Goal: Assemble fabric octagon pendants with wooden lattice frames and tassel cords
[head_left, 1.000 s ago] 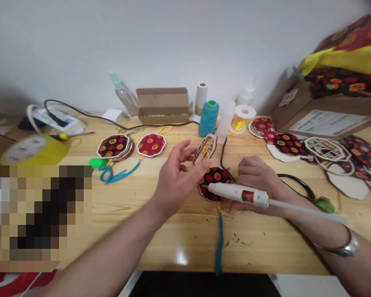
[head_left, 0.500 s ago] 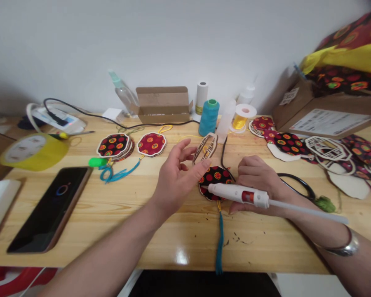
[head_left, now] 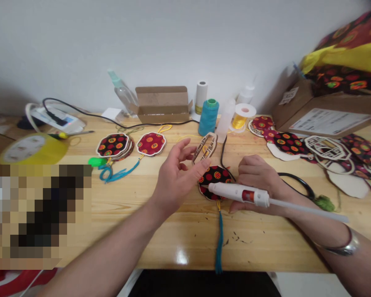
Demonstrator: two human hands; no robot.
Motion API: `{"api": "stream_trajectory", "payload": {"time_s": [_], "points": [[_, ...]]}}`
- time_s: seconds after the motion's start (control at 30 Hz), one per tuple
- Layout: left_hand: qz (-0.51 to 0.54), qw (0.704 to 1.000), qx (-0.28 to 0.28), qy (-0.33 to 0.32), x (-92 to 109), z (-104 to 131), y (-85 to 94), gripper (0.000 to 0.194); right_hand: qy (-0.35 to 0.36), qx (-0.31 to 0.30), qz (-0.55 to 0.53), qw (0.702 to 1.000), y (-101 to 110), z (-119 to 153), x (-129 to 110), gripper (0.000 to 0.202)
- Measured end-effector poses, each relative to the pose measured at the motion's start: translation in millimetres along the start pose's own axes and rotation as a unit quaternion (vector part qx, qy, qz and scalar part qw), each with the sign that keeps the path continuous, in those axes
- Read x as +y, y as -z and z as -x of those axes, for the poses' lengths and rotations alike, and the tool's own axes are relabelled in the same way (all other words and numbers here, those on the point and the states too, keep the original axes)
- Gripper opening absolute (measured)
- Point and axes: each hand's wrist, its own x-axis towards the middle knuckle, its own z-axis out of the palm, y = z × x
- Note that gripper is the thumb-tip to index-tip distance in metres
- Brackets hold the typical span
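My left hand [head_left: 181, 173] pinches a thin wooden lattice frame [head_left: 214, 145] between thumb and fingers, tilted on edge above the table. A white glue gun [head_left: 231, 193] is in my right hand [head_left: 258, 181], its nozzle pointing left and a long glue stick [head_left: 309, 210] sticking out behind. Right under the nozzle lies a scalloped black fabric-covered piece [head_left: 214, 177] with red and orange flower prints. From its lower edge a yellow cord leads to a blue tassel [head_left: 219, 243] lying toward the table's front. My right fingers are partly hidden behind the gun.
Finished-looking fabric pieces [head_left: 113, 145] are stacked left, beside a red one [head_left: 151, 144]. A blue thread cone [head_left: 209, 117], a gold thread spool [head_left: 238, 120] and an open cardboard box [head_left: 162, 103] line the wall. Fabric and wooden pieces [head_left: 289, 142] spread right, before a large carton [head_left: 330, 109].
Both hands, the lattice frame and the glue gun keep practically the same positions. A pixelated patch now covers the phone at the left.
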Motion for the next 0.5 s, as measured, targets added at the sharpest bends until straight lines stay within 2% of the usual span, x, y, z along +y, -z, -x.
{"api": "stream_trajectory", "payload": {"time_s": [0.27,0.5], "points": [[-0.003,1.0,0.003,0.003,2,1,-0.2,0.066,0.005,0.008,-0.035,0.999,1,0,1,0.046],[0.001,1.0,-0.003,0.002,0,0,0.3,0.066,0.0,0.077,-0.12,0.99,19,2,5,0.04]]}}
